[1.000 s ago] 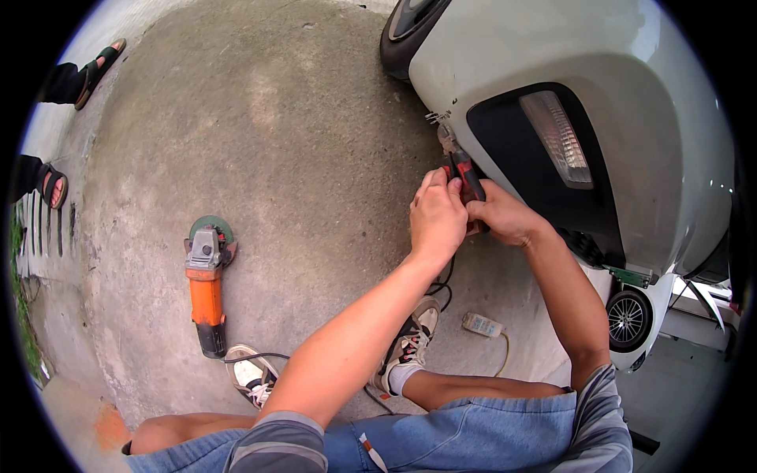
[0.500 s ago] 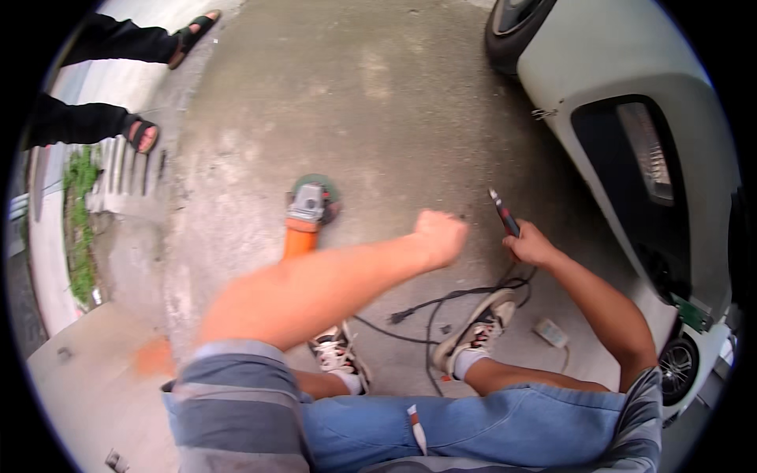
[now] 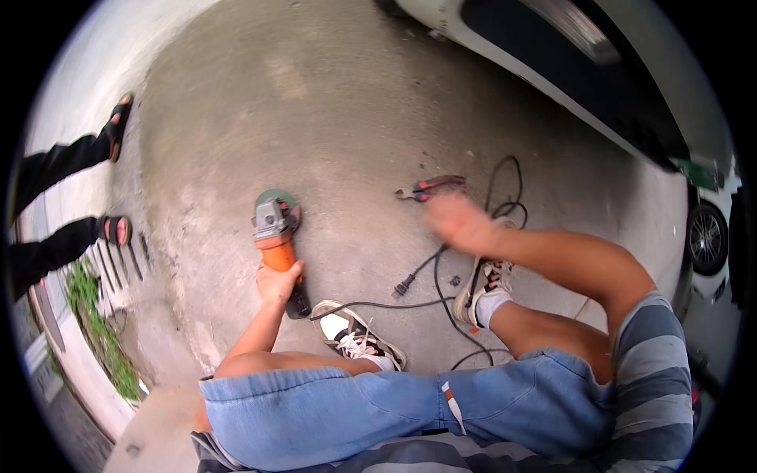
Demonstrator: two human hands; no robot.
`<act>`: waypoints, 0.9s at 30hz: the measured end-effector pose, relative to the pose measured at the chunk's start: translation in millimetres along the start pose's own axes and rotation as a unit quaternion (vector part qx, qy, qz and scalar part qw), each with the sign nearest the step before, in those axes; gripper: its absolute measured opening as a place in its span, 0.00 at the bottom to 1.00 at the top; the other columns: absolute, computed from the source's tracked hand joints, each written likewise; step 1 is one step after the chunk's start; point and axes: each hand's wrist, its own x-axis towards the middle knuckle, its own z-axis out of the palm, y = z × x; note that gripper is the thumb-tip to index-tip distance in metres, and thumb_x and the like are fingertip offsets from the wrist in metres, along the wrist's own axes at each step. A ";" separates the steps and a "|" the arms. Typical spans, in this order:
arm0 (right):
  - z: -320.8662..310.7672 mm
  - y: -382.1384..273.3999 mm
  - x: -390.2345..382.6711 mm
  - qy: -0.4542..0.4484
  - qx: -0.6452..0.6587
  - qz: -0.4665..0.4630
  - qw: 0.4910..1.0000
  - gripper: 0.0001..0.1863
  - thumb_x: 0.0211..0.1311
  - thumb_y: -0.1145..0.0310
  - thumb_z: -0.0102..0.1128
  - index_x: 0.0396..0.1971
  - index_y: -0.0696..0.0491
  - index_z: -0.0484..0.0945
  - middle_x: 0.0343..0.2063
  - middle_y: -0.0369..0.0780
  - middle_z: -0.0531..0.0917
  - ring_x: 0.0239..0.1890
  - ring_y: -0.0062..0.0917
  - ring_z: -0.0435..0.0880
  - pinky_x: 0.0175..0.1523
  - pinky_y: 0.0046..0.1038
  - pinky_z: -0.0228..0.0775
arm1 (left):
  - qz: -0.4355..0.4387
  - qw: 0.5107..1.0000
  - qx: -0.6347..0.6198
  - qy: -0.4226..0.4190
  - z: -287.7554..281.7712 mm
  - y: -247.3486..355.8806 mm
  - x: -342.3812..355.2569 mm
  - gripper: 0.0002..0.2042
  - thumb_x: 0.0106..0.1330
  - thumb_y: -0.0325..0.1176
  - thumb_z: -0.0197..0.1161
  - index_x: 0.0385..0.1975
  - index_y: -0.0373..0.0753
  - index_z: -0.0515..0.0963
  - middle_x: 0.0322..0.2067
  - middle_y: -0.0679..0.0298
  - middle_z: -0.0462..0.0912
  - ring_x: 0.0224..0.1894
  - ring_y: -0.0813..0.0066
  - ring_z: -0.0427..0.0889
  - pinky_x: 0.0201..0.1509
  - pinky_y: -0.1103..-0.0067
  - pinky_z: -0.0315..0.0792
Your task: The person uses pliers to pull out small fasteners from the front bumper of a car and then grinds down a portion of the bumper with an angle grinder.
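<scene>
Since half a second ago: pliers (image 3: pixel 432 188) now lie on concrete at 12 o'clock of right hand (image 3: pixel 456 221), blurred, grip unreadable. Left hand (image 3: pixel 277 282) closes on orange angle grinder (image 3: pixel 274 230). Cord plug (image 3: pixel 400 287) unplugged; grinding apparently not begun.

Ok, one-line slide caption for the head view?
Left hand grips orange angle grinder on concrete; right hand hovers by red-handled pliers.

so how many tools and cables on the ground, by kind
grinder: 1
pliers: 1
black cable: 1 tangle, strands too snarled to separate
total: 3
left hand grips the grinder; right hand is just beside the pliers.
</scene>
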 end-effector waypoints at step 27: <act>11.3 145.1 -563.7 0.198 0.229 0.646 0.700 0.18 0.64 0.60 0.57 0.36 0.63 0.81 0.33 0.54 0.84 0.38 0.40 0.84 0.45 0.37 0.73 | 0.214 0.962 -0.150 -0.082 54.6 247.4 -230.3 0.18 0.58 0.39 0.67 0.41 0.34 0.72 0.26 0.66 0.75 0.24 0.79 0.75 0.29 0.83 0.69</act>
